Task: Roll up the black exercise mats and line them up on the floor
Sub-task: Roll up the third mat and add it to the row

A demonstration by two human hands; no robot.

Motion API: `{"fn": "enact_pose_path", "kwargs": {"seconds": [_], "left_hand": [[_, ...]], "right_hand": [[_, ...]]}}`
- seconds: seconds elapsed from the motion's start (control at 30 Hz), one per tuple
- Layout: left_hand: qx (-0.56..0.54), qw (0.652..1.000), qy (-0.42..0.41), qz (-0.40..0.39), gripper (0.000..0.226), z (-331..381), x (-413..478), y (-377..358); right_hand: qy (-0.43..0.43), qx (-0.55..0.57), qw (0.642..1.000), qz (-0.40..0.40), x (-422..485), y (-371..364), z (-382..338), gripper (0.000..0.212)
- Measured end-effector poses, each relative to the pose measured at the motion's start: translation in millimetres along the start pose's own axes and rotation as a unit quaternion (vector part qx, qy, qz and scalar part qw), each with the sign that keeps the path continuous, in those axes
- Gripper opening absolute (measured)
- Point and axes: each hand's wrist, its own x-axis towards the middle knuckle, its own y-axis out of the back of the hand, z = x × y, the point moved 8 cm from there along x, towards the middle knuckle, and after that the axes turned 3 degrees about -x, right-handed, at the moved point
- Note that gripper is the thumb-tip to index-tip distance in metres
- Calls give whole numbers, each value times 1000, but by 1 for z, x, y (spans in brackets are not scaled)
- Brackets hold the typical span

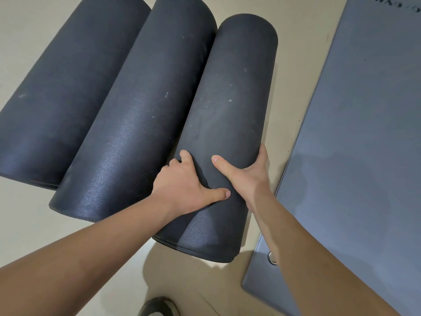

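Three rolled black exercise mats lie side by side on the beige floor. The left roll and the middle roll rest untouched. The right roll is the nearest one, touching the middle roll along its side. My left hand grips its left side, fingers tucked into the gap between the two rolls, thumb on top. On the roll's right side sits my right hand, thumb laid across the top and fingers wrapped around the far side.
A flat grey mat with a metal eyelet near its corner lies on the floor to the right. Bare beige floor shows at the lower left. A shoe toe pokes in at the bottom edge.
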Motion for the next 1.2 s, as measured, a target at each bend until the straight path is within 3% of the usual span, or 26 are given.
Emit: {"fn": "enact_pose_path", "kwargs": {"seconds": [0.17,0.27,0.4,0.47,0.63,0.73,0.8,0.9,0.97,1.03,1.2], "left_hand": [[-10,1000,-18,-2,123,1,-6,14],[38,999,-38,10,125,4,-11,23],[44,992,-94,76,102,10,-23,38],[4,995,-88,47,90,11,-25,32],[-21,999,-28,-3,132,9,-21,14],[-56,998,2,-10,134,5,-21,15],[-55,998,5,-8,135,5,-21,14],[-123,992,3,-41,130,4,-23,5],[-218,972,2,-85,118,3,-24,-1],[-247,964,-5,-99,107,1,-24,1],[-69,995,-73,0,122,14,-31,24]], "right_hand": [[-1,-2,1000,-10,-4,8,-13,136],[-7,2,1000,-12,-6,16,-12,136],[-17,28,999,-21,-12,24,-7,134],[-18,45,998,-30,-13,29,-5,130],[-54,130,983,-117,-10,30,5,100],[-112,137,968,-176,-18,16,22,110],[-122,128,964,-201,-26,7,27,103],[-117,144,970,-155,-24,15,23,106],[-106,133,977,-127,-25,23,15,108],[-105,107,982,-115,-32,26,11,102],[-99,105,986,-90,-40,21,5,110]]}}
